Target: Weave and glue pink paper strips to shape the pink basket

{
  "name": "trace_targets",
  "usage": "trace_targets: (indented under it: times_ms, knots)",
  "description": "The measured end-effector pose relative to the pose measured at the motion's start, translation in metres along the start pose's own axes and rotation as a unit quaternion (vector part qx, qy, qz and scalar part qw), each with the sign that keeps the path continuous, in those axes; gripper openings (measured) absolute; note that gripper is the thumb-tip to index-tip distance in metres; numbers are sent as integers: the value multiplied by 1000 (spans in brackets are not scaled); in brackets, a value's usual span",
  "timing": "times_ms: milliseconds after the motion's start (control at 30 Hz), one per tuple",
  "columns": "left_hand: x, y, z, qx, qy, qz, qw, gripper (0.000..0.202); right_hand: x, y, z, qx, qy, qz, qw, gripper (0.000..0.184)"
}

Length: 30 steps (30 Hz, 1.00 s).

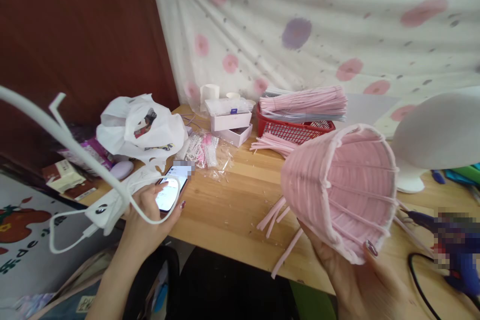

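My right hand (352, 270) grips a pink woven cone-shaped basket (337, 185) from below, its open mouth turned toward me, with loose pink strips (275, 220) trailing from its narrow end over the wooden table (232, 210). My left hand (150, 215) holds a lit smartphone (172, 191) at the table's left front edge, thumb resting on the screen. A white cable (75, 160) crosses in front of that hand.
A red basket (292, 130) holds bundled pink strips (303, 102). Nearby are small white boxes (230, 122), a white plastic bag (138, 127), a clear packet of beads (204, 152), a white power strip (108, 205), a grey dome lamp (438, 132) and a blue glue gun (453, 250).
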<state>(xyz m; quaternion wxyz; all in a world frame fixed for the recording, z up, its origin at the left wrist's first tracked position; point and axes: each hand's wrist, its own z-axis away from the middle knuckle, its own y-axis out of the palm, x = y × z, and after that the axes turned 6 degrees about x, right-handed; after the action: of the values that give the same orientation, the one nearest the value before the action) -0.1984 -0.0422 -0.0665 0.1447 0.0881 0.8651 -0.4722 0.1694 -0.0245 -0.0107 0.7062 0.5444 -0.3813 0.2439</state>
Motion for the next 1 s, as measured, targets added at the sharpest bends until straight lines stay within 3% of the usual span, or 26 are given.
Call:
trace_targets:
  times_ms: [300, 433, 700, 1000]
  knots:
    - [-4, -6, 3, -16, -16, 22, 999, 48, -2, -6, -3, -6, 2, 9, 1000, 63]
    - [-12, -6, -5, -25, 15, -10, 1000, 45, -1, -5, -1, 24, -12, 12, 1000, 59]
    - [-20, 16, -49, 17, 86, -61, 994, 48, -2, -4, 1, 2, -8, -14, 1000, 59]
    - [-22, 24, -50, 29, 71, -96, 992, 46, 0, -1, -2, 19, -10, -26, 999, 60]
